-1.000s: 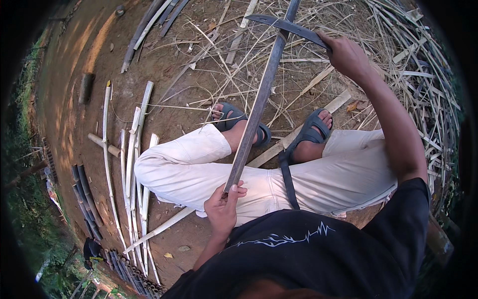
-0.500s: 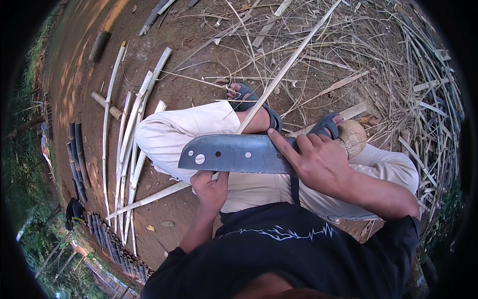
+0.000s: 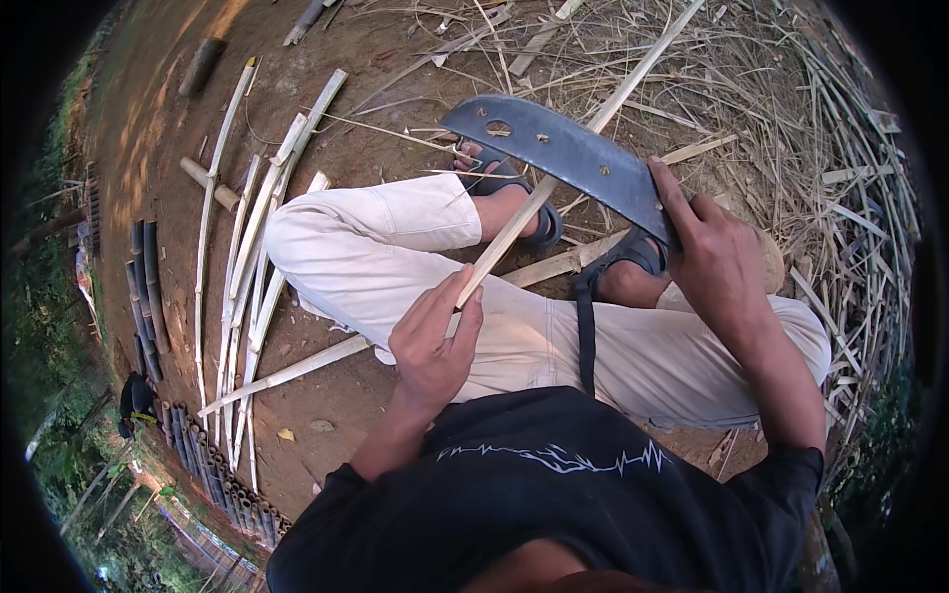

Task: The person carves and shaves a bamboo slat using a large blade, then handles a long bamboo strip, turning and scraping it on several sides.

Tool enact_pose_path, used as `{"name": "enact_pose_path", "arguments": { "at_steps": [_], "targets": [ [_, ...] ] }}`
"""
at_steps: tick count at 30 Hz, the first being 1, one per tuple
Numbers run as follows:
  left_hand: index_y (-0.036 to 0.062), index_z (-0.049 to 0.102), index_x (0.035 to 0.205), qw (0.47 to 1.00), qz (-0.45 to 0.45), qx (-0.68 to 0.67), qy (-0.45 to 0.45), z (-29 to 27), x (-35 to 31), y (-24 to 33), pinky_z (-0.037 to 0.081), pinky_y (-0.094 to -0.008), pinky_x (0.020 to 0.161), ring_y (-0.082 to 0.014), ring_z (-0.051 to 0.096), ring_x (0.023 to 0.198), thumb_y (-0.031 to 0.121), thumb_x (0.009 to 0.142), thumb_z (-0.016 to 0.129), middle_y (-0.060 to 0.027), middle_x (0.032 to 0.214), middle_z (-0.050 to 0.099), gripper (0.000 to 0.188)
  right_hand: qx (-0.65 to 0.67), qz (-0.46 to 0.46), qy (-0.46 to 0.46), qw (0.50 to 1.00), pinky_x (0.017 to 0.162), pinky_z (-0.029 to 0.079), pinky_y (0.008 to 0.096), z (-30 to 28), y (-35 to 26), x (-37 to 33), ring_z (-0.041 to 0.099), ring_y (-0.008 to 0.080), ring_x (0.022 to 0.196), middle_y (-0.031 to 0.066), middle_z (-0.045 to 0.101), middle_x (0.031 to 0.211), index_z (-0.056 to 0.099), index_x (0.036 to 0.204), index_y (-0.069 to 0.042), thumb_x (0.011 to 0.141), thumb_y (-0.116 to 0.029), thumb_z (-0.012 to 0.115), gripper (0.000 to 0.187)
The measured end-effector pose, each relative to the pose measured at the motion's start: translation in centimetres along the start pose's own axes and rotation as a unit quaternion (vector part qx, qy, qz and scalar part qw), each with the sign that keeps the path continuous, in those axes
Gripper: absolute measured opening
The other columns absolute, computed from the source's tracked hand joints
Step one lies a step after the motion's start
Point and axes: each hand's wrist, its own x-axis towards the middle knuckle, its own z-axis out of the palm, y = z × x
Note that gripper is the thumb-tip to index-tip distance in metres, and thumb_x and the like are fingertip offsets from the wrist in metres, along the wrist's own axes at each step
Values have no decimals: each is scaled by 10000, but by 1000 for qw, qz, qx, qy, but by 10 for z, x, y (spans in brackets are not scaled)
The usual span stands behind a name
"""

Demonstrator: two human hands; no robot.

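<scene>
My left hand (image 3: 432, 336) grips the near end of a long, pale bamboo strip (image 3: 509, 234), thumb on one side and fingers on the other. The strip slants away to the upper right. Across it lies the wide, dark blade of a machete (image 3: 573, 153) with several holes, covering a short stretch of the strip. My right hand (image 3: 722, 252) is closed round the machete near its handle, index finger stretched along the blade. Its rounded wooden handle (image 3: 773, 262) is partly hidden behind that hand. Whether the edge touches the strip, I cannot tell.
Split bamboo strips (image 3: 259, 237) lie on the dirt to the left, beside dark bamboo poles (image 3: 150, 287) and a row of short cut bamboo pieces (image 3: 213, 465). Thin shavings (image 3: 791, 128) cover the ground at the right. My sandalled feet (image 3: 633, 267) lie close under the blade.
The machete has moved up and away from my left hand, its tip swinging farther out and its blade tilting. My left hand, earlier mostly behind the blade, now shows with the strip's near end.
</scene>
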Motion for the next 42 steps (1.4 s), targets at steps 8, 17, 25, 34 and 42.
{"name": "enact_pose_path", "arguments": {
  "at_steps": [8,17,25,34,42],
  "targets": [
    [-105,665,990,995,71,68,-5,-7,-5,-1,520,-387,639,-351,658,715,-89,727,760,-213,857,679,279,25,-135,11,990,572,502,368,3,-41,-25,605,245,649,87,545,735,489,1444,-98,850,-137,588,603],
    [-61,596,982,984,163,-14,71,-7,12,1,589,-350,695,-340,723,848,-97,735,771,-274,1011,698,305,40,24,76,996,549,483,374,5,-17,-34,574,279,610,76,522,746,501,1442,-126,717,-23,724,765],
    [-104,643,1061,995,96,-29,30,-22,-6,-8,554,-385,731,-329,702,825,-78,669,774,-206,967,701,415,112,-93,51,988,546,462,368,5,-88,-58,544,223,605,62,431,709,522,1439,-120,687,-31,701,778],
    [-44,652,893,970,226,-11,92,-13,13,5,557,-327,638,-326,697,744,-87,681,778,-208,928,700,251,76,31,116,990,562,451,407,-1,-47,-46,584,265,603,103,552,743,548,1413,-139,697,49,681,752],
    [-100,637,935,977,204,-10,61,-22,-1,-3,570,-349,659,-344,703,765,-101,668,792,-227,914,695,309,-12,-61,86,994,595,498,393,-6,-62,-46,610,238,655,85,553,733,536,1413,-117,785,-40,677,648]
  ]
}}
